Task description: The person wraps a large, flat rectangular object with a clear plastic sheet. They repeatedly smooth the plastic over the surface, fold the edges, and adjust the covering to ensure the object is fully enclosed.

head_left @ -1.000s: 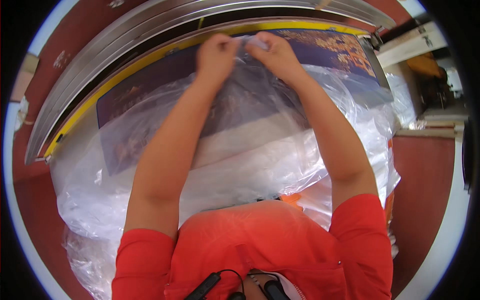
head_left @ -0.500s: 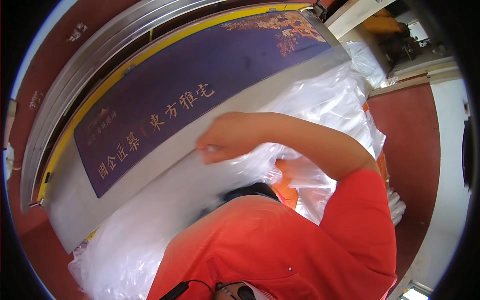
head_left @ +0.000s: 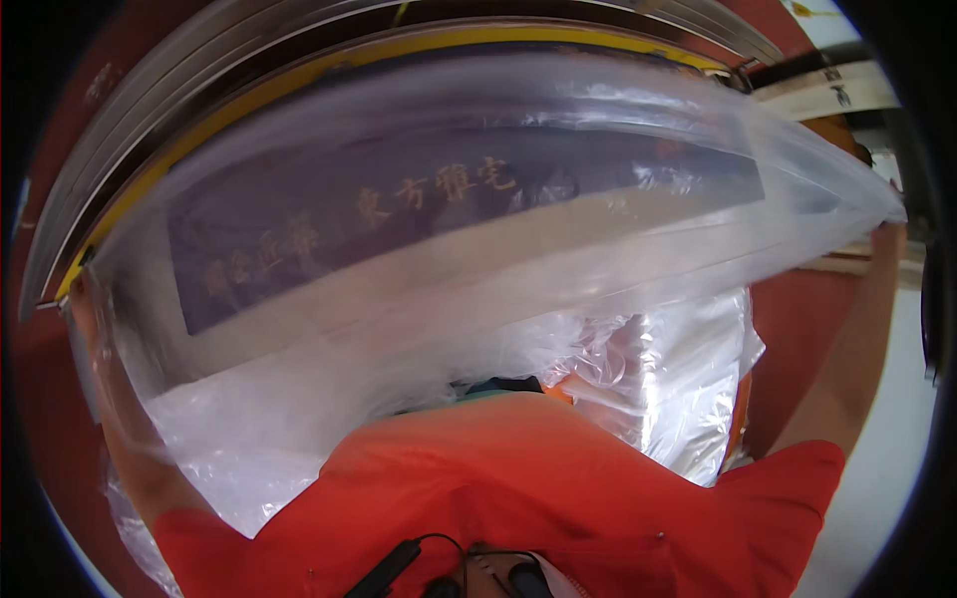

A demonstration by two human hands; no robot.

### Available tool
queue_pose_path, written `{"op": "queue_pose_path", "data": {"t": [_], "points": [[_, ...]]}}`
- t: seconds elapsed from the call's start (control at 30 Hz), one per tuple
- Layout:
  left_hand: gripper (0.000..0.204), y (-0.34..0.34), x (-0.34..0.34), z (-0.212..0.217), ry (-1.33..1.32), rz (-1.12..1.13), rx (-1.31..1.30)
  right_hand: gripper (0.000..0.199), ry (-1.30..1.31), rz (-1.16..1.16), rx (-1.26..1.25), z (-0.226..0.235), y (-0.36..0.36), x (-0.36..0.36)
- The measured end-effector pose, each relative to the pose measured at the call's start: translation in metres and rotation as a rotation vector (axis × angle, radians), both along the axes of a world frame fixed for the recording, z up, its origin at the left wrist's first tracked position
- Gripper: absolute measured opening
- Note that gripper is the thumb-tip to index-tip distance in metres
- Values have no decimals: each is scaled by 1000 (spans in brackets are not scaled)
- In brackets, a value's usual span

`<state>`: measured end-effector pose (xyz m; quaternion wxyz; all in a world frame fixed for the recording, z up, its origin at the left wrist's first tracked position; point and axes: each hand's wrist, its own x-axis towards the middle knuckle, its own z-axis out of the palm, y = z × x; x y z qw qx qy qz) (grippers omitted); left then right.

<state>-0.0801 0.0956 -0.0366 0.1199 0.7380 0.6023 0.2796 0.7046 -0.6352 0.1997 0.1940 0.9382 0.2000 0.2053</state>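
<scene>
A clear plastic sheet (head_left: pixel 439 329) is stretched wide between my two hands, over a dark blue printed panel (head_left: pixel 299 189) with gold characters. At the far left, my left hand (head_left: pixel 84 289) is closed on one end of the sheet, close to the yellow edge. My right hand (head_left: pixel 887 237) is raised at the far right, closed on the sheet's other end, where the film draws together to a point. The panel lies on a pale grey board (head_left: pixel 478 249) and shows blurred through the film. Fingers of both hands show only in part.
A yellow strip (head_left: pixel 419 42) and curved metal rails (head_left: pixel 169 80) run along the far side. More crumpled clear plastic (head_left: pixel 688 369) hangs in front of my body, with some orange beneath it. Reddish wall (head_left: pixel 797 349) shows at the right, with a pale beam (head_left: pixel 827 90) above.
My right arm has swung from across the board out to the far right. My left hand has come into view. The plastic sheet is now spread across the panel, which was uncovered before.
</scene>
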Motion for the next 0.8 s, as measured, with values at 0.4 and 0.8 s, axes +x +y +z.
{"op": "queue_pose_path", "data": {"t": [0.4, 0.8], "points": [[30, -32, -84, -21, 566, 277, 87, 77, 566, 2, 413, -184, 177, -29], [28, -55, -79, -2, 371, 358, 149, 48, 318, 583, -109, -163, 283, -136]]}}
